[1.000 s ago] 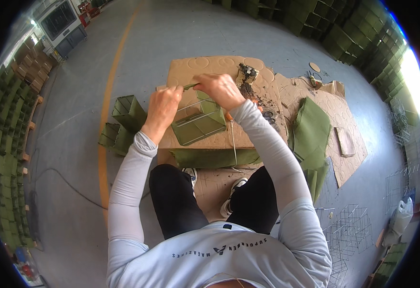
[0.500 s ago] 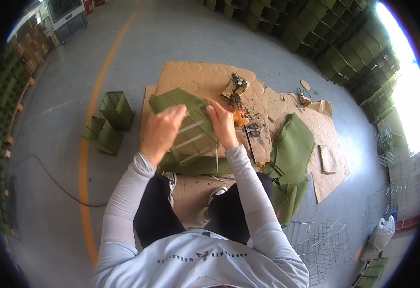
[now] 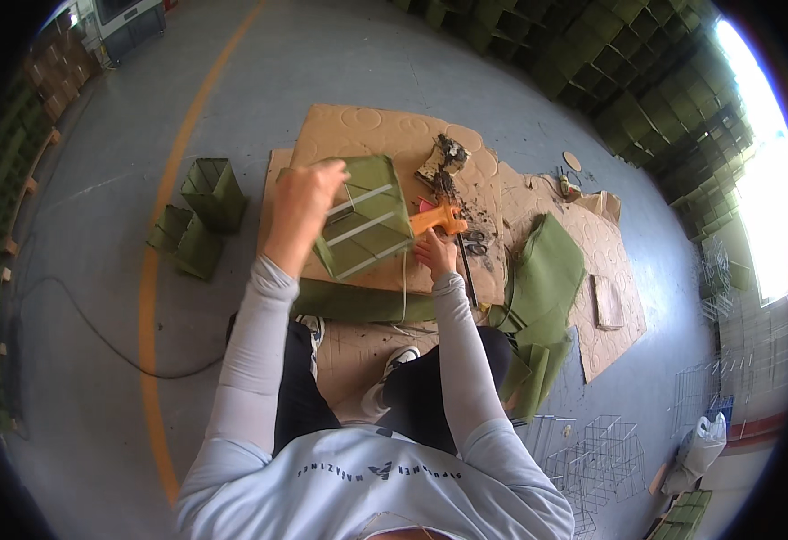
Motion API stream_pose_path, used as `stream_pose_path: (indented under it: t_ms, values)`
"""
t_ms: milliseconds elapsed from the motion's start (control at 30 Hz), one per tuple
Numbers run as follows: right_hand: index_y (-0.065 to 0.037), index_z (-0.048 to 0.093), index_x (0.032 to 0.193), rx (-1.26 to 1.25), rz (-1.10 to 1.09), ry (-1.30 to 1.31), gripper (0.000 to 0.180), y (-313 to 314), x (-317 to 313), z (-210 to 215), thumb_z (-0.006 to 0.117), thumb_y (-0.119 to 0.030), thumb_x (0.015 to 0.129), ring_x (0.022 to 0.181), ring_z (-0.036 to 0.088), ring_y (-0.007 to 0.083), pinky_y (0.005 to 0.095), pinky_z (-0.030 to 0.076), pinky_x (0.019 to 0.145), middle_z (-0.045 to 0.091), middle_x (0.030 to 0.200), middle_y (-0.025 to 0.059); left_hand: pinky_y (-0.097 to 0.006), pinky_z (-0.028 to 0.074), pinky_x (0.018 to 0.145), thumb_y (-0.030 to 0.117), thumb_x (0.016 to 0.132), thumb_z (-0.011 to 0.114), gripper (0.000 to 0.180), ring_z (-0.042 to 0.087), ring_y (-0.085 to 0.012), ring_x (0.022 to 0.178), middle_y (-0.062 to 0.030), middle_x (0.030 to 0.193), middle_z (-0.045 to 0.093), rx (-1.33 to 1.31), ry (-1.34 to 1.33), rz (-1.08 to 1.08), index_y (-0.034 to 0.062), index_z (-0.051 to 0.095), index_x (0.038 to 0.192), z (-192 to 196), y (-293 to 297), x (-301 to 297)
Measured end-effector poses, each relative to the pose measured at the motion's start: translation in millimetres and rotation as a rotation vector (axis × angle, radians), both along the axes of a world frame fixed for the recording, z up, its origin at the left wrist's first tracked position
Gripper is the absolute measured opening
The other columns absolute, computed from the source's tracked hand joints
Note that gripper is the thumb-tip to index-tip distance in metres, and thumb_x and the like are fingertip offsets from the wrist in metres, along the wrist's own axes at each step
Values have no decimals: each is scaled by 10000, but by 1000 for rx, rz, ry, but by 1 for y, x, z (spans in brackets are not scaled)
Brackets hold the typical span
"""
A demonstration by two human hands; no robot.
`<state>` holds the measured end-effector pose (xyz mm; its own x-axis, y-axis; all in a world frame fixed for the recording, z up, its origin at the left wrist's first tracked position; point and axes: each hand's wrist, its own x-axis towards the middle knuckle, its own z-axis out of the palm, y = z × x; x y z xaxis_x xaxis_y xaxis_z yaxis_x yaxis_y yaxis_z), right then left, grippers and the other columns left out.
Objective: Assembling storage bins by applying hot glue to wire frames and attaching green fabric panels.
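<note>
A green felt-like box (image 3: 374, 241) with pale strips across its side is in front of me, tilted over the cardboard. At its upper left edge my left hand (image 3: 304, 205) is closed on it, the fingertips slightly blurred. My right hand (image 3: 437, 253) is at the box's right side, with its fingers curled round an orange glue gun (image 3: 442, 217). The gun's narrow end points left, toward the box edge. A thin black rod (image 3: 470, 279) extends down from beside the gun. Part of the grip is hidden by my fingers.
Cardboard sheets (image 3: 331, 130) lie under the work. Black-handled scissors (image 3: 476, 241) and a dark-crusted block (image 3: 448, 157) sit to the right. Green fabric (image 3: 547, 279) is heaped farther right. Two green boxes (image 3: 214, 196) stand left; wire frames (image 3: 601, 454) lie lower right.
My right hand has left the green piece, moving down and right to the glue gun, which has turned. The box has swung so its stripped side shows more. My left hand has shifted slightly up and left.
</note>
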<state>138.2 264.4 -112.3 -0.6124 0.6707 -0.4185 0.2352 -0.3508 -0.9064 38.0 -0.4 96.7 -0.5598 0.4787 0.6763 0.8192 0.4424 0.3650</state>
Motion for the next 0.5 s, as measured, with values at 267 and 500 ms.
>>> stream_pose_path:
  t_ms: [267,500]
  values:
    - [35,733,817,892,-180,-572,723,143,-44,-143,653,-682,765,849,698,397,468,548,753,692,837,274,-324,582,735,143,874,657,207,690,-254,943,-147,1008,688,-51,157,-104,-9,623,1010,-20,45,85]
    - [28,713,965,941,58,-771,656,131,-82,-162,664,-603,792,842,692,412,481,545,772,695,873,262,-324,574,703,128,877,651,176,694,-242,901,-127,988,691,-19,36,-58,9,624,1004,-20,17,64]
